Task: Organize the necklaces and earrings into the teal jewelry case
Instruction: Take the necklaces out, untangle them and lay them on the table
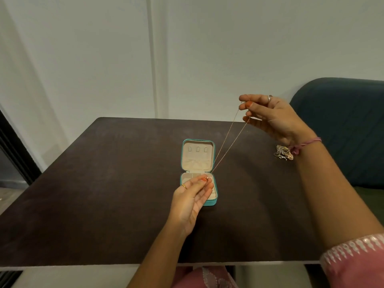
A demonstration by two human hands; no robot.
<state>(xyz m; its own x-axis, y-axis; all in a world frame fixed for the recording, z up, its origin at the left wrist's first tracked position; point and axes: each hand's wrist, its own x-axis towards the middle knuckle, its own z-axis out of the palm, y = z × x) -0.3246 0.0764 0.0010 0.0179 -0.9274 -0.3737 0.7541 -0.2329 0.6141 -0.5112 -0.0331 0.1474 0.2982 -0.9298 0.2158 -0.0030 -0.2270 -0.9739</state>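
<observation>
Left hand: the left hand (192,196) hovered over the lower half of the case, thumb and forefinger curled together and pinching the small pendant end of the necklace; a gold ring sat on one finger.
Right hand: the right hand (268,115) was raised above the far right part of the bench, its fingertips pinching the upper end of the chain, the other fingers loosely bent; a ring showed on one finger and a pink thread band circled the wrist.
Necklace: the thin gold necklace (229,142) ran taut as two strands, slanting from the right hand down to the left hand, passing over the open lid.
Case: the teal jewelry case (197,154) lay open near the middle of the dark bench (104,183), lid flat toward the wall, cream lining with three small tabs in the lid.
Other jewelry: a heap of gold jewelry (283,152) lay on the bench just beside the right wrist, well apart from the case.
</observation>
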